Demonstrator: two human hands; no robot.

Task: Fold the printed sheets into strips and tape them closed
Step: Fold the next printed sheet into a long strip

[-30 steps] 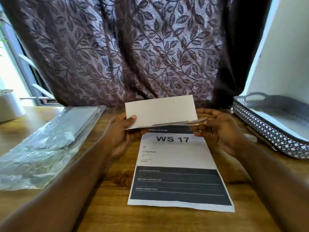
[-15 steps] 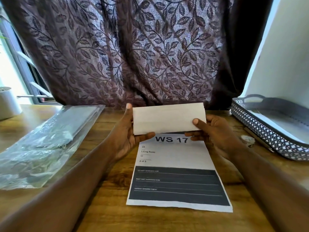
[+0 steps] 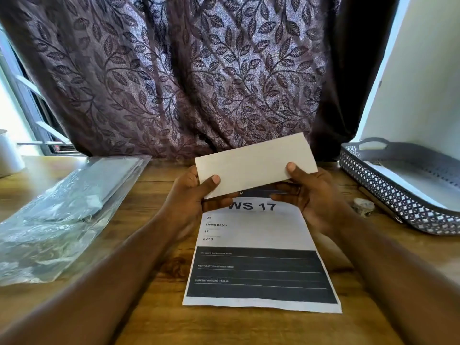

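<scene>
Daylight from window (image 3: 15,115) left; glare there, wide-angle bending edges, slight softness.

A home room: a leaf-patterned curtain (image 3: 189,78) hangs behind the wooden table (image 3: 154,317), by a window (image 3: 27,105).

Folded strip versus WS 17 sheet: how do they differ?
The folded strip is held up, pinched by the left hand and right hand; the WS 17 sheet lies flat on the table. The folded strip shows only blank white; the WS 17 sheet shows print and a dark block. The folded strip is a narrow band; the WS 17 sheet is unfolded. Both are paper.
</scene>
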